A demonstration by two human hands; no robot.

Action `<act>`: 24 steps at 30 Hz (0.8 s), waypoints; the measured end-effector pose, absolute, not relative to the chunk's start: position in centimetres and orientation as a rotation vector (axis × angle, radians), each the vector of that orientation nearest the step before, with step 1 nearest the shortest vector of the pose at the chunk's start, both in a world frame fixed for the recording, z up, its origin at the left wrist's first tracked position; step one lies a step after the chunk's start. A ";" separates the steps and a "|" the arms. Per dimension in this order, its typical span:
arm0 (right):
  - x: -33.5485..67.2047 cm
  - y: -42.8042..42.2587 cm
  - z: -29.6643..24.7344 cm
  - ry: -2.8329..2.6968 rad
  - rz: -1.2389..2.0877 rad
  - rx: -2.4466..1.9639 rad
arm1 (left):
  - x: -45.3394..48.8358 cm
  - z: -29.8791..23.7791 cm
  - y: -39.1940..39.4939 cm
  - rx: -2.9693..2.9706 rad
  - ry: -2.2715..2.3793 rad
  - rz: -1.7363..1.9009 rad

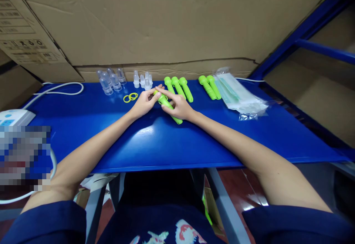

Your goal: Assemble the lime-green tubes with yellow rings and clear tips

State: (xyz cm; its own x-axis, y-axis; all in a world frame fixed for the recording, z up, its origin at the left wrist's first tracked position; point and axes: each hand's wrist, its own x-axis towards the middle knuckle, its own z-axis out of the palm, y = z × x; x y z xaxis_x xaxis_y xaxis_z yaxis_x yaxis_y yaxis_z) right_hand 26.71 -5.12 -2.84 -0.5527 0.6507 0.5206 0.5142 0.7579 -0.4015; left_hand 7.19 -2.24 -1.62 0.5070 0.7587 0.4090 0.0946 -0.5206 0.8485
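A lime-green plastic flashlight [176, 119] lies slanted between my hands over the middle of the blue table. My left hand [143, 102] is closed at its wider head end, thumb and fingers against it. Round the body just below the head my right hand [181, 107] is wrapped, its forefinger reaching toward the left fingertips. The fingers partly hide the head. Left of my left hand are yellow rings [130, 97], lying flat. Just behind it stand small clear caps with white bases [148, 83].
Several clear plastic tubes [107, 84] stand at the back left. Behind my right hand lie three more green flashlights [185, 88], with two others [208, 87] farther right beside a plastic-wrapped pack [238, 92]. A white power strip [16, 117] with a cable sits far left. Cardboard [166, 25] walls the back.
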 end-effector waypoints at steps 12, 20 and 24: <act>26.4 -4.9 -3.1 -2.146 0.286 -0.933 | 7.2 -1.8 -1.9 1.873 0.650 1.026; 26.6 -4.9 -2.7 -2.160 0.144 -0.944 | 7.2 -2.3 -1.4 1.982 0.718 1.069; 26.8 -4.9 -2.7 -2.162 0.194 -0.877 | 7.3 -2.4 -1.6 2.033 0.738 1.091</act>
State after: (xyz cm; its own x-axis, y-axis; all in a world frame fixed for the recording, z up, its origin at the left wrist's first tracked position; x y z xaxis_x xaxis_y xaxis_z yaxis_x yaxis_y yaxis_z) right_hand 26.76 -4.93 -2.71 -0.4581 0.6463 0.6102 0.5276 0.7502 -0.3985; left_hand 7.27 -1.62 -2.43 0.4820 0.7449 0.4613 0.1516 -0.5895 0.7934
